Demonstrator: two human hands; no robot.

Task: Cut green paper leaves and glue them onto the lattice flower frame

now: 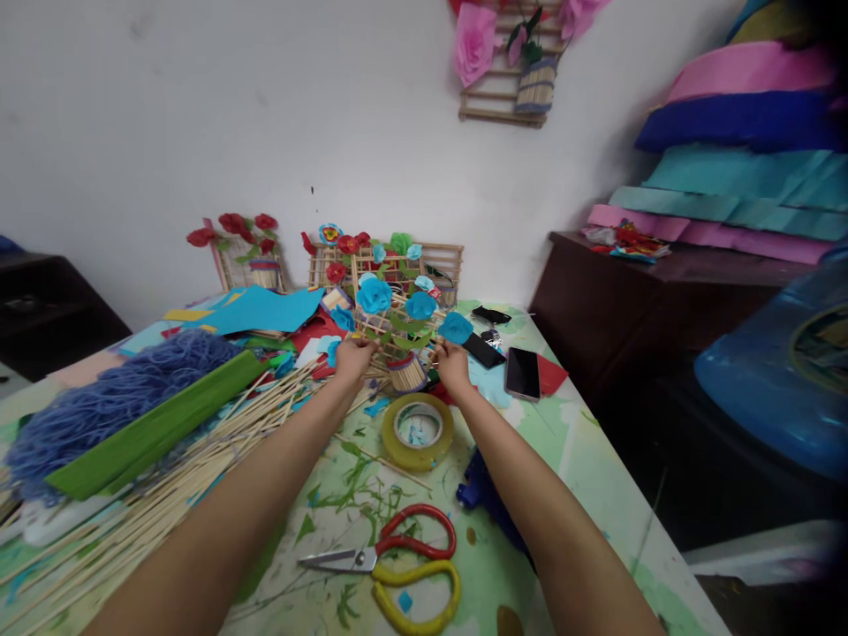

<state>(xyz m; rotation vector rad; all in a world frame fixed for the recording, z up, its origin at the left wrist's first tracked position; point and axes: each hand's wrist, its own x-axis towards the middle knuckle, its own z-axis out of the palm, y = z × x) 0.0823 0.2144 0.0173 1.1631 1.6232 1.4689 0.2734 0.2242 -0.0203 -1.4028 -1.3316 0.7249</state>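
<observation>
Grips the blue-flowered stick frame by both sides, pinched in the fingers of the left hand and right hand. Holds it just beyond the tape roll.

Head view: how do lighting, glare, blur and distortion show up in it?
Head view: soft, fairly even light on the white wall; sheen on the blue plastic; darkened upper-right corner; paper stack slightly blurred; forearms seemingly stretched toward the bottom edge.

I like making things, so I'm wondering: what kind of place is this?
Probably a craft room or small workshop. There are scissors and a roll of tape, a pile of thin wooden sticks, and blue flowers that look handmade.
</observation>
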